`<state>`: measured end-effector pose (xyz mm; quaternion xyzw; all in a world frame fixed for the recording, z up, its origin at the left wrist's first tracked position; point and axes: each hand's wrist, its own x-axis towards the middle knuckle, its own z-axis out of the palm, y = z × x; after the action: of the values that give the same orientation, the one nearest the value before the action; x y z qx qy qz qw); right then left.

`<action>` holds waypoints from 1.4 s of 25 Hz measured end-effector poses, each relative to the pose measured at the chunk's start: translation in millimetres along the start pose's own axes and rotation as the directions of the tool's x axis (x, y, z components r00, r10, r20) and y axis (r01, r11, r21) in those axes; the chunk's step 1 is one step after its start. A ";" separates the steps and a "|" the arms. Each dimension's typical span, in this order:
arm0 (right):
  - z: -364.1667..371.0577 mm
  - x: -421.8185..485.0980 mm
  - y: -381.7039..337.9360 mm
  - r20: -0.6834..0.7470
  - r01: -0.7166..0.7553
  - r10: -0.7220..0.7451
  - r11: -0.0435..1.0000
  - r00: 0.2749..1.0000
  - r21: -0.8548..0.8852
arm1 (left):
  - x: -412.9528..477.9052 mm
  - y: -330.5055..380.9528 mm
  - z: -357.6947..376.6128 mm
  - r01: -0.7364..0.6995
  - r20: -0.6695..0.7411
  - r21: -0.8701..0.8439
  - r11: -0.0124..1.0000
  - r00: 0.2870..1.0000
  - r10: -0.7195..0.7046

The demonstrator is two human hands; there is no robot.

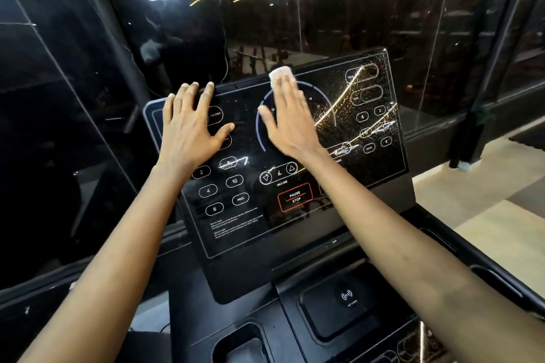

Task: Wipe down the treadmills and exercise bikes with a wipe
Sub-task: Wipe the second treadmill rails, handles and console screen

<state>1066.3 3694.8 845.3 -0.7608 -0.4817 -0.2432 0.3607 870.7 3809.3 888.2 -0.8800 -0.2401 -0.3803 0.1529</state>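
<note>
- Two sets of fingers lie straight on the glass: those of the right hand (287, 124) are close together and flat, pressing the wipe (282, 75) against the panel, and nothing is pinched
- Only the far end of the wipe shows, a white folded pad poking out past the fingertips at the top middle of the treadmill console (250, 233), over the upper part of the blue dial ring (261, 130)
- Fingers of the left hand (191, 127) are spread with the thumb out to the side and the palm flat on the upper left of the console, tips reaching its top edge; it holds nothing and looks to be bracing
- By its look, the wipe is light, soft and limp, probably damp, so it would bunch or slip away if pushed by one edge; a flat palm and fingers over most of it, as here, is the sensible hold
- The glass face is stiff, smooth and likely slick, and it carries touch keys such as the PAUSE/STOP key (295, 197), so light, even pressure seems wise
- Fine droplets or specks (339, 109) cover the right side of the panel, just beside the right hand, which suggests that part is not yet wiped
- Below the console, a recessed pad with a wireless mark (347, 296) and a deeper pocket (244, 342) sit in the deck; the pocket is too dark to tell what it holds
</note>
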 end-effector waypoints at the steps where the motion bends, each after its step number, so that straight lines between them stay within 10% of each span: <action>1: -3.7 4.0 9.9 -0.042 -0.099 0.099 0.995 0.994 0.011 | -0.3 0.1 -0.2 0.002 0.000 -0.002 1.000 1.000 -0.002; 5: -18.3 13.3 35.6 -0.051 -0.445 0.454 0.886 0.889 0.131 | -1.2 -1.5 -2.3 -0.002 -0.001 0.004 1.000 1.000 0.002; 14: -6.8 -19.4 41.4 -0.040 -0.557 0.569 0.815 0.821 0.158 | -1.5 -3.6 -1.0 -0.001 -0.001 0.018 1.000 1.000 0.001; 20: 3.0 -8.1 -12.8 0.029 -0.168 0.166 0.983 0.986 0.071 | -8.3 -11.3 -4.2 0.029 -0.029 0.004 1.000 0.999 -0.029; 24: 16.1 -16.7 -29.8 0.089 0.218 -0.212 0.974 0.973 -0.067 | -19.0 -20.0 -7.0 0.057 -0.058 0.017 0.998 0.997 -0.056; 30: 14.7 -1.1 -40.5 -0.082 -0.105 0.108 0.994 0.991 0.036 | -27.7 -26.1 -12.5 0.081 -0.042 0.033 0.996 0.996 -0.079; 35: 22.0 -9.7 -64.3 0.057 0.233 -0.231 0.972 0.971 -0.022 | -31.3 -28.0 -12.9 0.093 -0.035 0.039 0.995 0.995 -0.092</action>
<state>1004.3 3724.4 844.9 -0.7107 -0.5734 -0.2695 0.3058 829.3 3817.4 876.0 -0.8582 -0.2856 -0.3967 0.1567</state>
